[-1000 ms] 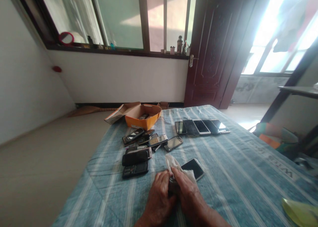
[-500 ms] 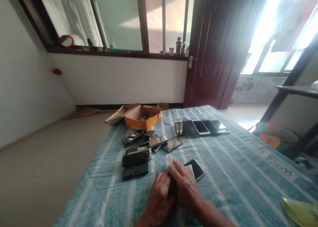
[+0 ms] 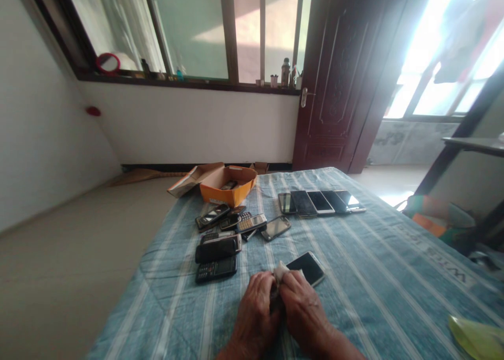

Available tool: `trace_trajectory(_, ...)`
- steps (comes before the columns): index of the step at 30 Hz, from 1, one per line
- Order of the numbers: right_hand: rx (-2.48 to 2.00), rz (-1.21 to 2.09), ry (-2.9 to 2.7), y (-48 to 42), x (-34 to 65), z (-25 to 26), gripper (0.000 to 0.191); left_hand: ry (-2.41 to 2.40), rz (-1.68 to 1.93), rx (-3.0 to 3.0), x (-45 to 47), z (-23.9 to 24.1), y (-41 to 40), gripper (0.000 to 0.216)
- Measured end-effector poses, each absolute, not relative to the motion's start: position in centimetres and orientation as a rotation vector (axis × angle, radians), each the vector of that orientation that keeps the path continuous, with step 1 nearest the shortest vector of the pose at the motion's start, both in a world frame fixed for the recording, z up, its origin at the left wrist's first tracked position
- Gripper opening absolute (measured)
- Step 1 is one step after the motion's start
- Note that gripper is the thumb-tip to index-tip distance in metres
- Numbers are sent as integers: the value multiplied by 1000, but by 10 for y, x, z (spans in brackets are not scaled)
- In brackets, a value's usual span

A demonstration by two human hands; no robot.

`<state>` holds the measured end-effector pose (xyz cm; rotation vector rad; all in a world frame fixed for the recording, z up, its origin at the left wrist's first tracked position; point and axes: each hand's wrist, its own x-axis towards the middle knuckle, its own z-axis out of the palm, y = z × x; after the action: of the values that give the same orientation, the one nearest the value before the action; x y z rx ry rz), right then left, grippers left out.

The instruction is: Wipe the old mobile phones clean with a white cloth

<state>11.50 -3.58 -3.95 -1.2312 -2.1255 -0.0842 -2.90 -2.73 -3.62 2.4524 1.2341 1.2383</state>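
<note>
My left hand (image 3: 256, 305) is closed round a dark mobile phone (image 3: 275, 300), which my fingers mostly hide. Pressed against it from the other side, my right hand (image 3: 304, 303) has its fingers bent over a crumpled white tissue (image 3: 280, 270). Just beyond my right fingers a white-edged smartphone (image 3: 310, 268) lies face up on the bed cover. To the left of my hands are a black keypad phone (image 3: 216, 269) and a dark phone (image 3: 216, 250) behind it.
Several older phones (image 3: 252, 222) lie in a loose pile, with a touchscreen phone (image 3: 276, 228) beside it. An open orange box (image 3: 230, 194) stands behind. Several smartphones (image 3: 321, 202) form a row at the back right. A yellow-green item (image 3: 474, 336) lies at the right edge of the striped cover (image 3: 370, 276).
My right hand's fingers have curled and drawn back towards me with the tissue, uncovering more of the white-edged smartphone. The left hand stays round the dark phone.
</note>
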Motion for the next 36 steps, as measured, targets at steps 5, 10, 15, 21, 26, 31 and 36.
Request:
trace_trajectory(5,-1421,-113,-2148,-21,128,-24,17,1261,1174,2539,-33,-39,-27,42)
trace_trajectory(10,-1400,-124,-2170,-31,124,-36,29,1258,1144,2565,-33,-42,-25,40)
trace_trajectory(15,-1256,45,-2095,-49,113,-50,37,1305,1058,2486,-33,-43,-25,42)
trace_trajectory(21,-1269,288,-1993,-36,109,-36,23,1271,1109,2498,-34,-40,-24,36)
trace_trajectory(26,-1320,389,-1942,-25,106,-31,23,1286,1159,2481,-33,-37,-23,34)
trace_trajectory(31,-1233,398,-2058,-37,119,-33,22,1277,1153,2471,-32,-38,-25,38)
trace_trajectory(36,-1269,408,-2123,-44,123,-35,25,1324,1100,2478,-33,-43,-25,45)
